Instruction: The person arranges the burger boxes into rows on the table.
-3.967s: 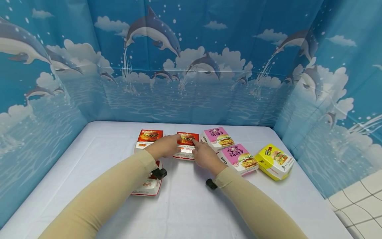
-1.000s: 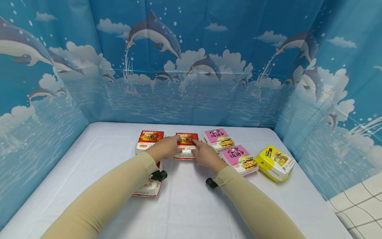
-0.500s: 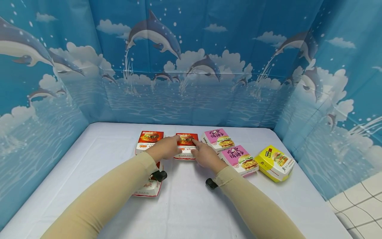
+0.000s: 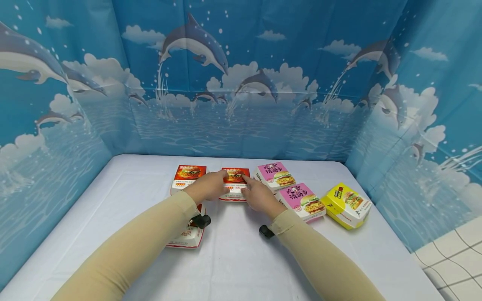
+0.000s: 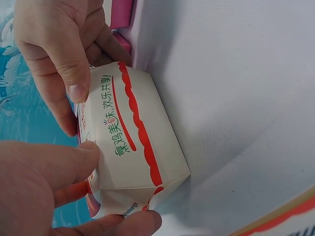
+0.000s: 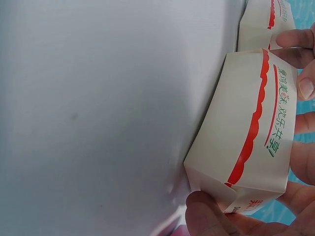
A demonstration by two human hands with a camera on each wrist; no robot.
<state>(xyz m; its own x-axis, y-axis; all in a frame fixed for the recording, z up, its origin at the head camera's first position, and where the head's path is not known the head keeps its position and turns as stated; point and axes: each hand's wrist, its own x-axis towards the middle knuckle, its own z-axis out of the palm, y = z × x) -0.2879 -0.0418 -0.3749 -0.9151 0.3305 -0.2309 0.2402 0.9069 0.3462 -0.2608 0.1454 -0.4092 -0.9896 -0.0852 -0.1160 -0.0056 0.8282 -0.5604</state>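
Note:
A red and white burger box (image 4: 236, 193) stands on the table between my two hands in the head view. My left hand (image 4: 208, 186) grips its left side, and my right hand (image 4: 259, 195) grips the right side. Close up in the left wrist view, the left hand's thumb and fingers (image 5: 140, 222) bend round a corner of the box (image 5: 129, 142). The right wrist view shows the right hand's fingers (image 6: 209, 216) curled about the opposite end of the box (image 6: 241, 123). A second red burger box (image 4: 189, 172) sits just left of my left hand.
Another red and white box (image 4: 188, 239) lies partly hidden under my left forearm. Two pink burger boxes (image 4: 274, 169) are on the right, close to my right hand. Beyond them is a yellow box (image 4: 348, 205). A dolphin-print curtain (image 4: 241, 125) encloses the white table (image 4: 233, 259).
Compared with the earliest frame, the box between my hands has shifted very slightly left. Over the last second, hands and boxes have stayed in place.

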